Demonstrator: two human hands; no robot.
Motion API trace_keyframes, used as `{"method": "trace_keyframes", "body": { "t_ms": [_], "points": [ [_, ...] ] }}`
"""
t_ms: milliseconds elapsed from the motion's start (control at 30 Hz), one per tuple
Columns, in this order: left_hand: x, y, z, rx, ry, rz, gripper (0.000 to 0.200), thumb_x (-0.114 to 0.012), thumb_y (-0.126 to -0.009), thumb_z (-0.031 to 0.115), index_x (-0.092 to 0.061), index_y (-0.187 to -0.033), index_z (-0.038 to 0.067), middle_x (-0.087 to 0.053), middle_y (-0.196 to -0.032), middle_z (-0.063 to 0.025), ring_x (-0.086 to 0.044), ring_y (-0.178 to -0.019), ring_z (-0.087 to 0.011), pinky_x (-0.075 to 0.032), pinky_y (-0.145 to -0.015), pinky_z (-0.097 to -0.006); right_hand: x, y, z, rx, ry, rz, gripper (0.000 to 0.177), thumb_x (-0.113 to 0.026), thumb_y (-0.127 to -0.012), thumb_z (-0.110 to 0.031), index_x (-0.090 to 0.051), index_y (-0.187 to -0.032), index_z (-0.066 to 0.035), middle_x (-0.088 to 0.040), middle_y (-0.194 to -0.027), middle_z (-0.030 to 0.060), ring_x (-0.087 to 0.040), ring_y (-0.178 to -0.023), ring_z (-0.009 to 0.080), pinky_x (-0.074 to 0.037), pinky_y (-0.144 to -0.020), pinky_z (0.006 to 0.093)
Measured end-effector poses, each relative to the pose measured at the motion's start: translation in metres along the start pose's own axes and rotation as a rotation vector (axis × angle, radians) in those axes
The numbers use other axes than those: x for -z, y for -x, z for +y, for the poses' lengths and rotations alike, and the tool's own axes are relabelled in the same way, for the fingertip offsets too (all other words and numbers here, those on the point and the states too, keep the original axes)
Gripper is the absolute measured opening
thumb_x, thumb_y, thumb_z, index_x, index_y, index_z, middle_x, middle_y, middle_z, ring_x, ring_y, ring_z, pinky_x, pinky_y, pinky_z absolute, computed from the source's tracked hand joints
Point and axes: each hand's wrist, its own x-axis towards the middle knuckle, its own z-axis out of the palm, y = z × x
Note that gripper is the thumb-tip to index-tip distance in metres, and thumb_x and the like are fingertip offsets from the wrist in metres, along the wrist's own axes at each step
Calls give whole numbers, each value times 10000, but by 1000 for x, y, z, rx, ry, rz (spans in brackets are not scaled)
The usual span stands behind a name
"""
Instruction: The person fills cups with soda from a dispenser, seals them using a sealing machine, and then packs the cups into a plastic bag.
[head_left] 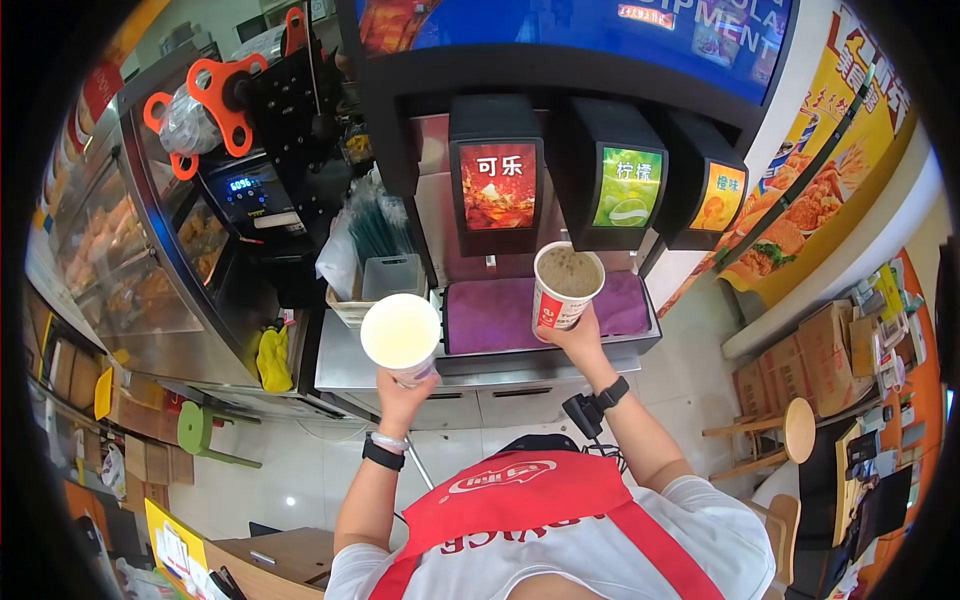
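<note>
In my left hand is a paper cup, its round top showing pale yellow-white. It is held at the front edge of the metal counter, beside a bin with bags and straws. My right hand has its fingers wrapped round a second paper cup, white with red print and full of a brownish drink with bubbles on top. This cup is over the purple drip mat, below and between the red-labelled and green-labelled dispenser heads.
An orange-labelled dispenser head is at the right. The bin with bags and straws stands left of the mat. A cup sealing machine and a glass food cabinet are further left. A green stool and wooden chair stand on the floor.
</note>
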Motion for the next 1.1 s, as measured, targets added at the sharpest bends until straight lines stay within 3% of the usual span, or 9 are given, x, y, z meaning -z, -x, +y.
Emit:
{"method": "trace_keyframes", "body": {
  "t_ms": [200,300,367,433,567,633,700,800,1100],
  "points": [
    [-52,7,89,-87,-132,-247,524,-757,-574,147,-553,-1042,32,-610,-977,-86,-576,-928,-181,-443,-815,-307,7,5,0,45,-27,-81,695,-754,-589,-98,-365,-1157,0,-491,-1108,121,-491,-1017,190,-390,-886,317],
    [-76,14,94,-86,-137,-383,552,-753,-576,166,-533,-1063,30,-600,-992,-100,-572,-940,-198,-440,-822,-315,17,30,-8,199,-3,153,687,-734,-620,-98,-353,-1184,-3,-445,-1165,126,-447,-1080,211,-344,-936,329],
    [-95,19,95,-52,-6,-515,650,-759,-578,192,-460,-1127,16,-544,-1069,-130,-537,-990,-247,-416,-855,-328,32,54,-22,322,-104,-16,686,-727,-636,-118,-355,-1201,-8,-415,-1202,124,-414,-1119,224,-311,-964,341],
    [-120,20,96,-131,-78,-598,749,-769,-569,216,-383,-1173,1,-472,-1121,-156,-483,-1042,-292,-377,-898,-344,39,70,-32,169,-145,-271,741,-754,-609,-146,-356,-1220,-12,-423,-1209,122,-407,-1133,215,-311,-965,346],
    [-146,17,108,-303,-83,-754,783,-771,-555,225,-356,-1181,2,-412,-1135,-170,-422,-1081,-291,-351,-916,-359,55,75,-45,78,-98,-225,820,-808,-537,-150,-370,-1215,-6,-498,-1143,106,-481,-1056,188,-381,-899,332],
    [-149,12,95,-243,-25,-634,809,-780,-557,207,-326,-1190,-12,-391,-1140,-165,-410,-1077,-288,-350,-915,-350,70,78,-42,53,-135,-152,777,-800,-543,-114,-391,-1193,4,-511,-1124,99,-502,-1023,182,-402,-874,318],
    [-162,-3,83,5,-95,-230,817,-788,-551,204,-321,-1181,-24,-391,-1150,-177,-422,-1070,-299,-360,-912,-348,97,78,-30,47,-39,28,743,-789,-547,-82,-402,-1175,8,-511,-1112,103,-499,-1021,180,-402,-874,318],
    [-181,-25,77,-195,-218,-168,804,-792,-550,199,-326,-1162,-33,-398,-1155,-193,-443,-1059,-299,-380,-900,-346,110,77,-29,80,-27,141,716,-781,-550,-66,-408,-1157,6,-509,-1097,105,-503,-1012,182,-407,-869,321],
    [-196,-28,90,-27,-25,-188,760,-791,-545,167,-343,-1135,-2,-527,-1058,-156,-538,-976,-260,-442,-819,-338,110,58,-29,-74,-116,161,722,-749,-569,-32,-356,-1174,-10,-504,-1097,106,-507,-1005,185,-414,-862,314]
  ]
}}
